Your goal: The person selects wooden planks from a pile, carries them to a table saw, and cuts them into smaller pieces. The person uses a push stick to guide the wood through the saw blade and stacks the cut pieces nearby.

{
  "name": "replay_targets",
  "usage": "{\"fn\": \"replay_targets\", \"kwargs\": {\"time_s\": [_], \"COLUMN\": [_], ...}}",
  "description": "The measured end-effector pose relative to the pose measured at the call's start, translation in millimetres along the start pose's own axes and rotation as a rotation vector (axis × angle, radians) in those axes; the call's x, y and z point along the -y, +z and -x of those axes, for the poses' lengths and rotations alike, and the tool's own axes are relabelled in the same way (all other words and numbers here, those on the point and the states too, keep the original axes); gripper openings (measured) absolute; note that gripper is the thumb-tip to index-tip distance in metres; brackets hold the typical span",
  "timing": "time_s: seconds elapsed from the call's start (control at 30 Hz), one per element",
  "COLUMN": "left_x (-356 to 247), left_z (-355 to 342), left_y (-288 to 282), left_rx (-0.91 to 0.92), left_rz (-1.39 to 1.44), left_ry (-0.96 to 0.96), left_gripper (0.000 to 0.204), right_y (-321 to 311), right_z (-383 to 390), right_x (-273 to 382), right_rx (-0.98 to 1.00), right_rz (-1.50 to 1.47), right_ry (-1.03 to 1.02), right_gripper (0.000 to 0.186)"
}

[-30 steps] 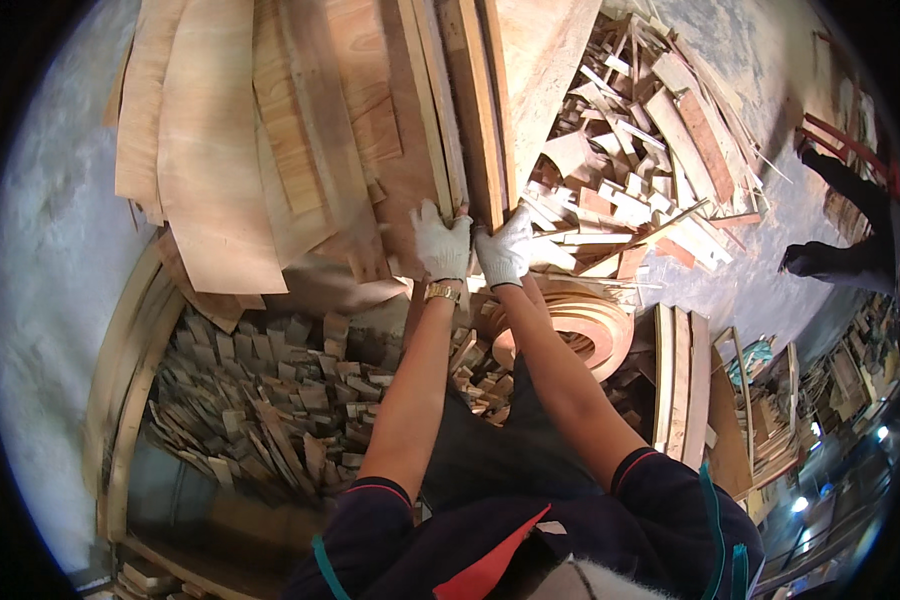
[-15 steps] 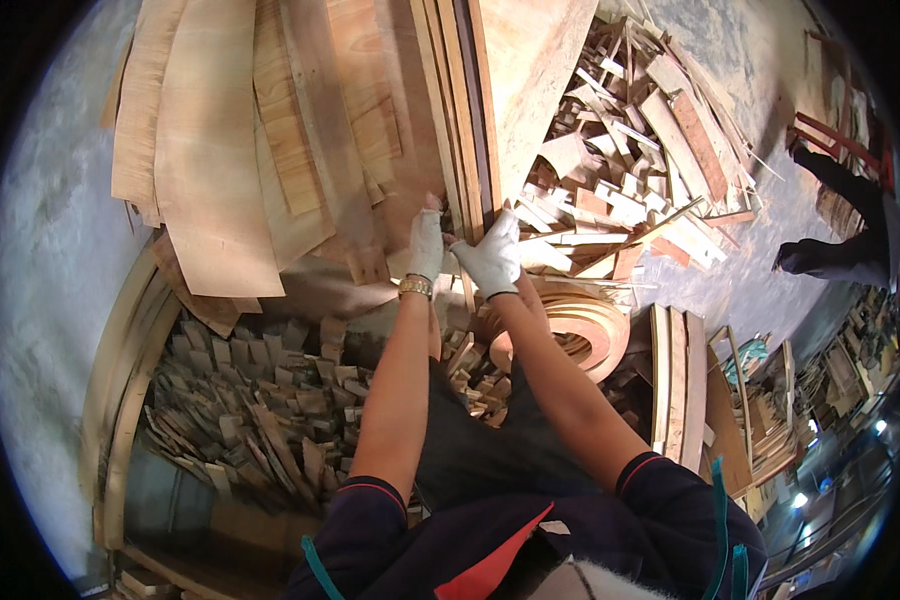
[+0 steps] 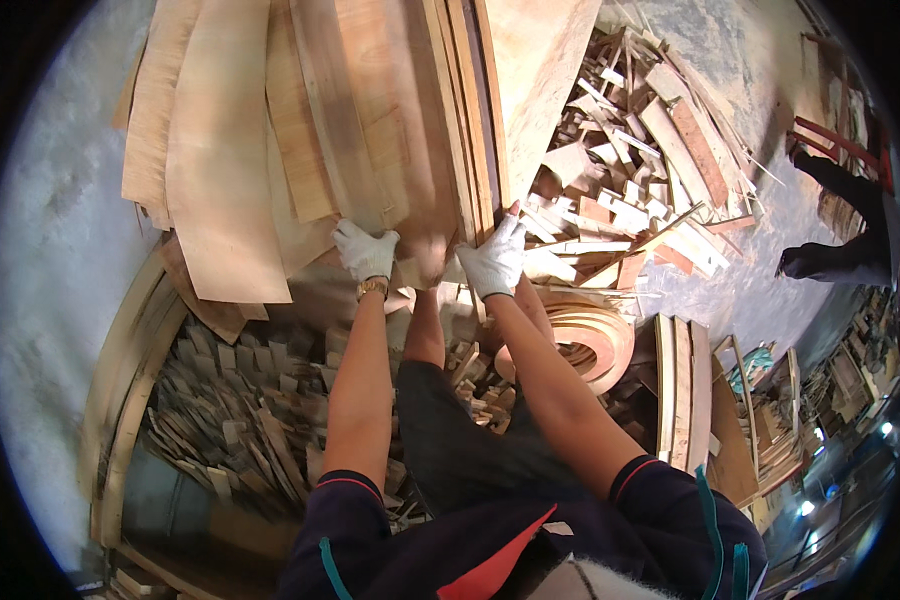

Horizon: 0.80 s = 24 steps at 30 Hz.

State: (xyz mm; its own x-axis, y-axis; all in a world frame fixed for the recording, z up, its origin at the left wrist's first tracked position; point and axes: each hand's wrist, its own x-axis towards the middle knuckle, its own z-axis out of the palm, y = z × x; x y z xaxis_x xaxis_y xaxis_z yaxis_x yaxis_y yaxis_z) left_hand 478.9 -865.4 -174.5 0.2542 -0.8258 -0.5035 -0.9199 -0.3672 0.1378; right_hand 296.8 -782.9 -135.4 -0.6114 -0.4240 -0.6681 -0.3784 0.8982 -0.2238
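Observation:
My left hand [image 3: 366,252], in a white glove, rests at the lower end of long, thin plywood sheets [image 3: 220,170], thumb and fingers spread. A band is on that wrist. My right hand [image 3: 494,260], also gloved, is closed round the near end of a bundle of narrow wooden boards [image 3: 467,130] standing on edge. A wide pale panel [image 3: 538,70] lies just right of this bundle. The undersides of the sheets and boards are hidden from view.
Loose wood offcuts [image 3: 620,190] are heaped at the right. Below my left arm, many short wood pieces [image 3: 235,390] are packed together. Ring-shaped wooden pieces [image 3: 610,345] lie by my right forearm, near upright boards [image 3: 682,385]. A person's dark-clad legs [image 3: 850,215] show at far right.
My left hand has left the board bundle and moved left to the plywood sheets. My right hand stays at the boards' near end. The view has shifted slightly.

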Motion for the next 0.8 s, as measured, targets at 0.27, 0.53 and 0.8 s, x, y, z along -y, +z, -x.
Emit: {"fn": "replay_targets", "kwargs": {"time_s": [0.27, 0.53, 0.8], "left_x": [-51, -91, -36], "left_z": [138, 294, 275], "left_y": [-46, -16, 43], "left_rx": [0.240, 0.754, 0.951], "left_rz": [0.593, 1.032, 1.695], "left_ry": [0.196, 0.208, -0.273], "left_gripper": [0.080, 0.118, 0.055], "right_y": [-128, -209, -255], "right_z": [33, 47, 103], "right_x": [-51, -120, -39], "right_rx": [0.133, 0.219, 0.273], "right_rz": [-0.138, -0.356, 0.132], "right_ry": [-0.137, -0.226, -0.094], "right_gripper": [0.107, 0.118, 0.128]}}
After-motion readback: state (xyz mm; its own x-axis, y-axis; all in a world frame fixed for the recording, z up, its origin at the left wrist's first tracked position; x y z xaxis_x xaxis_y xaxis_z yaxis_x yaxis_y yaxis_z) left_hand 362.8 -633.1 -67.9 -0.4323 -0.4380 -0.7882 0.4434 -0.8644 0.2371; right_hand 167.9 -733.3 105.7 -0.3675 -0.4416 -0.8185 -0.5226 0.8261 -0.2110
